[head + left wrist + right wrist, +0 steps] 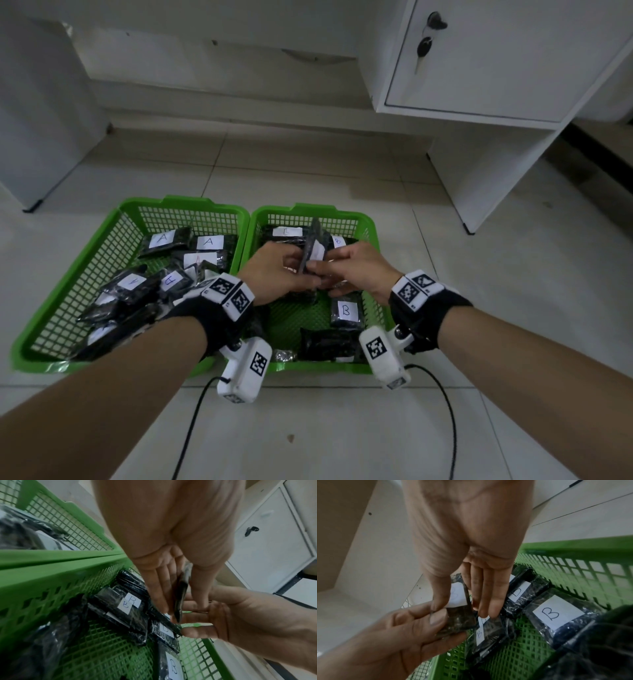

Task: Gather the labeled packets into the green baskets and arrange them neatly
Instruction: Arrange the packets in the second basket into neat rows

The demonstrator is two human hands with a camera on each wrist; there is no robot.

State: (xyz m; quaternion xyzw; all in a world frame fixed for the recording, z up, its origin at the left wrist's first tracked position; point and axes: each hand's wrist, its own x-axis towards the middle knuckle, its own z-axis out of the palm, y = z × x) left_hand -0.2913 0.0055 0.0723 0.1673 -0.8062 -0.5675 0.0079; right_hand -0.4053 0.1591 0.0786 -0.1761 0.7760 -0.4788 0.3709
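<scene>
A black packet [310, 251] with a white B label is held upright on its edge above the right green basket [371, 240], pinched from both sides: the left hand [277, 274] has thumb and fingers clamped on its lower part, and the right hand [356, 270] pinches it between thumb and fingers from the other side. Both grips are thus closed on the same packet.

Other B packets [554, 614] lie flat on the mesh below, some overlapping; the left green basket [68, 274] on the floor is filled with a loose heap of A packets [205, 241].

The step in hand is judged to be the seating of this packet among the B ones. It is best done if the packet is turned label-up, lowered into a bare patch of mesh beside its neighbours, and squared to them before either grip is eased. The wrap looks slick, so release from one side only should be avoided.
</scene>
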